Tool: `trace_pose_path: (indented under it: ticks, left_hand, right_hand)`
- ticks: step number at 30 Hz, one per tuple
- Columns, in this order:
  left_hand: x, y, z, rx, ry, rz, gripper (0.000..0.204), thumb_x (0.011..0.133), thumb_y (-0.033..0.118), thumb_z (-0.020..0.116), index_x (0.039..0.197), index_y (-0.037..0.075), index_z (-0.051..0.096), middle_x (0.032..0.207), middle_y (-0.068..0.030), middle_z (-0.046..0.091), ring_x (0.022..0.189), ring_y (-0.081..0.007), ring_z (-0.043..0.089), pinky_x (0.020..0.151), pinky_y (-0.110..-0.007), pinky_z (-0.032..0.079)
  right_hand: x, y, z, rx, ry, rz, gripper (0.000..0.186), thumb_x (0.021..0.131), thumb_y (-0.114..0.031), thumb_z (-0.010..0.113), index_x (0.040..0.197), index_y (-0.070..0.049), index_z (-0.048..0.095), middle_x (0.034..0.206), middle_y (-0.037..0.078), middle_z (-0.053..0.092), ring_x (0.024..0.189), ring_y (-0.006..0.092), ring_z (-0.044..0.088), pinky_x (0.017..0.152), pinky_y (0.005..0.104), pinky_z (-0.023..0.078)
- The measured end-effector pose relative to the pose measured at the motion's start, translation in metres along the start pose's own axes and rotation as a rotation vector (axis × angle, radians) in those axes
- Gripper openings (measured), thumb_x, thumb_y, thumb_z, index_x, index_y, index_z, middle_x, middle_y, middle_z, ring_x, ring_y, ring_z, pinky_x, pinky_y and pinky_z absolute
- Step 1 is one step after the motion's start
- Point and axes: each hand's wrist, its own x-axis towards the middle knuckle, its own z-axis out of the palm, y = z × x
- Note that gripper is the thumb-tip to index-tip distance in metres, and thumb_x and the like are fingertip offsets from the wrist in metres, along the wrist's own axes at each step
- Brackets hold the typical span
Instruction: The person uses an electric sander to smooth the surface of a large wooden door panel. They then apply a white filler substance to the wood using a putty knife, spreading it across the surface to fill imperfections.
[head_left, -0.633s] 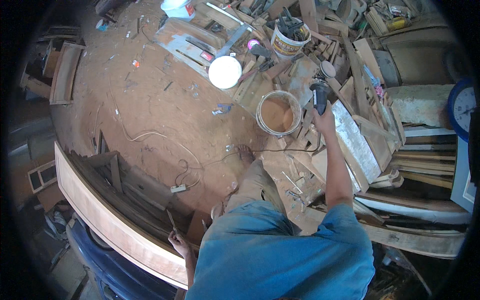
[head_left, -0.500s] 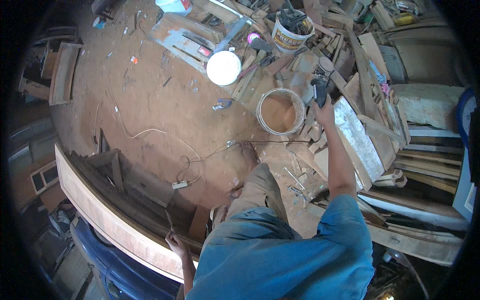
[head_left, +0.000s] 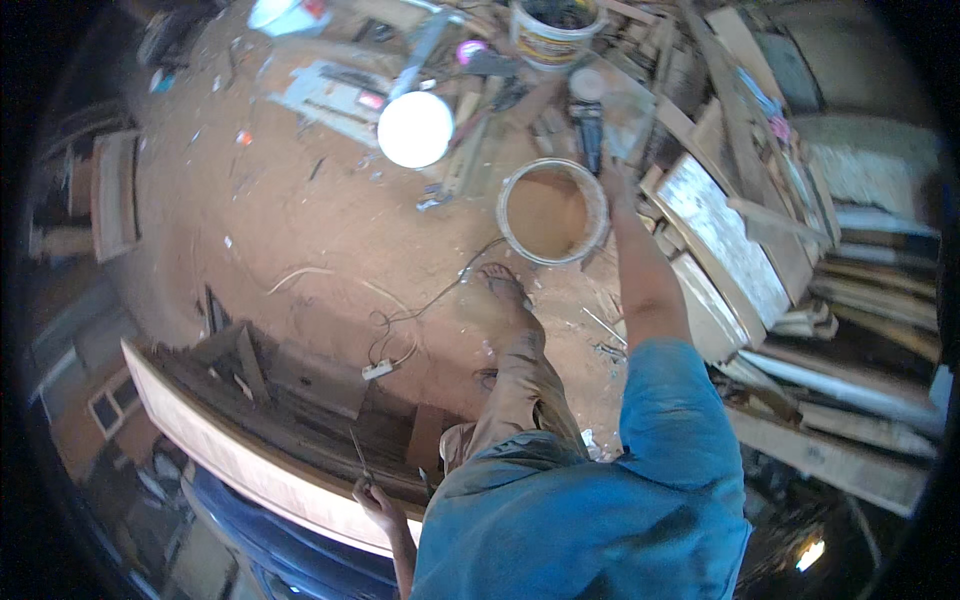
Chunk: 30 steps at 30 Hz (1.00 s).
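My right hand (head_left: 615,180), arm stretched forward, is closed on the rear of a black power tool (head_left: 588,130) with a round head, just beyond the round bucket (head_left: 545,215) of brown contents. The tool sits low among wood scraps; whether it rests on them I cannot tell. At lower left, my left hand (head_left: 378,505) grips a thin, pointed hand tool (head_left: 357,450) beside a long pale wooden panel (head_left: 230,450). My bare lower legs and feet show between my hands.
A white round lid or bucket (head_left: 414,128), a bucket of dark offcuts (head_left: 555,30) and flat boards lie ahead. Piled timber (head_left: 860,300) fills the right. A white power strip (head_left: 378,368) with looping cable lies on the dirt floor. A blue curved object (head_left: 240,515) sits below the panel.
My right hand has reached forward and left, bringing the power tool lower beside the bucket's far side. The view has shifted slightly. My left hand still holds the thin tool.
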Motion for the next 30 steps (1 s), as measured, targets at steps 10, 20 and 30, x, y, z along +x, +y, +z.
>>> trace_pose_path:
  ticks: [10,20,30]
  left_hand:
    - [-0.007,-0.013,0.009,-0.059,-0.014,0.003,0.027,0.101,0.014,0.047,0.123,-0.002,0.052,0.104,-0.0143,0.054,0.090,-0.0236,0.050,0.084,-0.036,0.045]
    - [0.003,-0.062,0.012,-0.066,-0.046,-0.138,0.022,0.101,0.014,0.047,0.118,0.000,0.052,0.101,-0.0106,0.055,0.084,-0.0176,0.052,0.075,-0.033,0.047]
    - [-0.018,-0.016,0.003,-0.080,-0.017,-0.168,0.023,0.101,0.013,0.042,0.121,0.004,0.050,0.089,-0.0066,0.055,0.075,-0.0131,0.051,0.066,-0.030,0.045]
  right_hand:
    - [0.007,0.027,0.014,0.115,0.014,-0.047,0.054,0.085,-0.042,0.070,0.127,-0.008,0.062,0.105,0.029,0.068,0.099,0.0452,0.066,0.087,0.0497,0.051]
    - [0.069,-0.172,-0.096,0.433,0.120,-0.458,0.043,0.086,-0.047,0.066,0.095,-0.006,0.077,0.096,0.019,0.074,0.090,0.0354,0.070,0.086,0.0417,0.053]
    - [0.116,-0.272,-0.006,0.172,0.024,-0.309,0.072,0.080,-0.055,0.069,0.122,0.004,0.064,0.120,0.029,0.066,0.114,0.0410,0.064,0.098,0.0477,0.051]
